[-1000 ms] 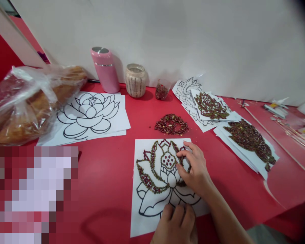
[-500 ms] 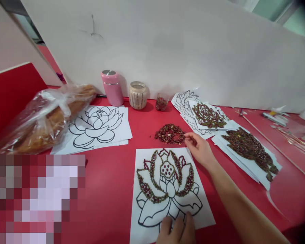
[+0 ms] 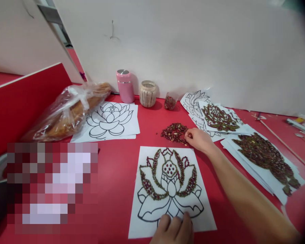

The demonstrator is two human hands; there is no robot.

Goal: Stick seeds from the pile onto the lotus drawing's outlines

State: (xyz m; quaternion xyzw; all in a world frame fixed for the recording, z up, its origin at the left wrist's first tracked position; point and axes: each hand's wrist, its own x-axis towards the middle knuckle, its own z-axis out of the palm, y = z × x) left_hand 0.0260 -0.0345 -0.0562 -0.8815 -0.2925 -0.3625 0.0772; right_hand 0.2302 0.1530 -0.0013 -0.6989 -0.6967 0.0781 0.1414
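Note:
A white sheet [image 3: 134, 223] with a black-lined lotus drawing lies on the red table. Small red and green beans fill or edge several of its upper petals. My left hand [image 3: 174, 230] rests on the sheet's lower edge, fingers lying on the paper with nothing visible in them. Beyond the sheet is a loose pile of dark red beans [image 3: 173, 133]. At the right edge of this pile my right hand [image 3: 198, 139] is closed in a pinch of thumb and forefinger. Whatever may be between those fingertips is too small to make out.
Blank lotus sheets [image 3: 112, 120] lie at left beside a plastic-wrapped brown bundle [image 3: 71, 113]. A pink flask [image 3: 125, 86], a beige jar [image 3: 147, 94] and a small clear cup of beans [image 3: 170, 102] line the wall. Bean-covered sheets [image 3: 266, 159] and a thin stick [image 3: 284, 139] lie at right.
The view has swung slightly left. My right hand has stayed by the bean pile, its fingers now more curled at the right edge. My left hand remains on the sheet.

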